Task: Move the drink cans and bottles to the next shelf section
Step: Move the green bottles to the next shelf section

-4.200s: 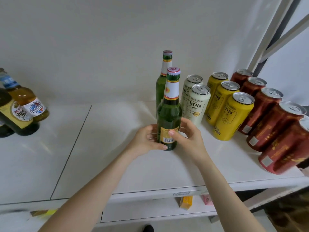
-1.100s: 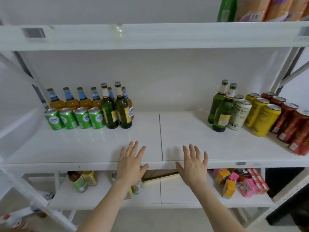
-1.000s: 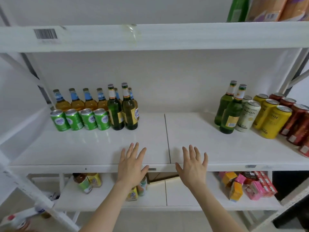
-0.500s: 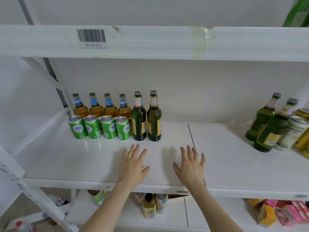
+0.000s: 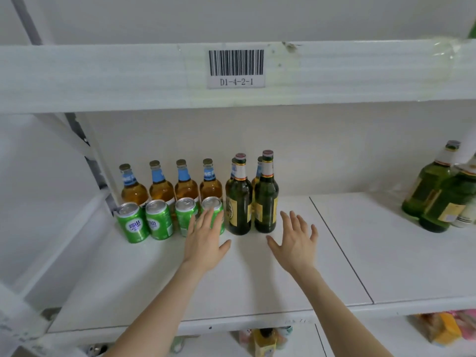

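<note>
On the left shelf section stand two dark green bottles (image 5: 239, 202) with yellow labels, several amber bottles (image 5: 186, 182) with blue neck labels behind, and several green cans (image 5: 133, 222) in front. My left hand (image 5: 204, 240) hovers open, fingers spread, in front of the rightmost green can (image 5: 215, 206). To the right, my right hand (image 5: 296, 240) is open too, just right of the dark green bottles and holding nothing. Two lighter green bottles (image 5: 427, 186) stand on the right section at the frame's edge.
The white shelf board (image 5: 257, 279) has a seam (image 5: 340, 248) between its two sections. An upper shelf edge with a barcode label (image 5: 236, 68) overhangs. A slanted frame brace (image 5: 85, 148) stands at the left. Small packets and bottles fill the lower shelf (image 5: 265, 341).
The view has swung left and closer, away from the right section's cans. Both open hands have moved forward to the green cans and dark green bottles.
</note>
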Motion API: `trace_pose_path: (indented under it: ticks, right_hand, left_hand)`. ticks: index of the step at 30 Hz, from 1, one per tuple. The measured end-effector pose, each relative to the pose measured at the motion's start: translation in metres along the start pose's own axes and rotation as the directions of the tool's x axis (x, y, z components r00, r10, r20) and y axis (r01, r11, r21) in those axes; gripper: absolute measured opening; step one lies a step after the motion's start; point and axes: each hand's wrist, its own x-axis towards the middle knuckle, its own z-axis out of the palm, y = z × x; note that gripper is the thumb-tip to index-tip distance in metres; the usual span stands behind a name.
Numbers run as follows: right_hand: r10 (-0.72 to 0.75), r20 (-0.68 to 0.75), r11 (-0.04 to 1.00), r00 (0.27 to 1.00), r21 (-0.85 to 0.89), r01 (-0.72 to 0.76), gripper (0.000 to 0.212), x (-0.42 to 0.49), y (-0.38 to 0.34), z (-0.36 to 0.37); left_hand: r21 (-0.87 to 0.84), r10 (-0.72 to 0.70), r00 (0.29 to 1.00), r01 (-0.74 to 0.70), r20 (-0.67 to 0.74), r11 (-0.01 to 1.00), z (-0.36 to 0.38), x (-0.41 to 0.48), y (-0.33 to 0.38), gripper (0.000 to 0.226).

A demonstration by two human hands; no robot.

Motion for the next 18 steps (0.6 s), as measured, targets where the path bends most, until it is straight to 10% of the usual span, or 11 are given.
trace_pose_path:
  ticks: [10, 18]
  right_hand:
    - [0.015, 0.057, 0.959, 0.998, 0.282, -0.031, 0.083, 0.071, -0.007, -0.003]
    - [-0.086, 0.176, 0.731, 0.981, 0.68, -0.058, 0.076, 0.115, 0.0, 0.005]
  left_hand:
    - [-0.275, -0.029, 1.0, 0.03, 0.008, 0.961, 0.001, 0.079, 0.0, 0.102]
    - [-0.641, -0.058, 0.995, 0.094, 0.077, 0.762, 0.009, 0.115, 0.009, 0.093]
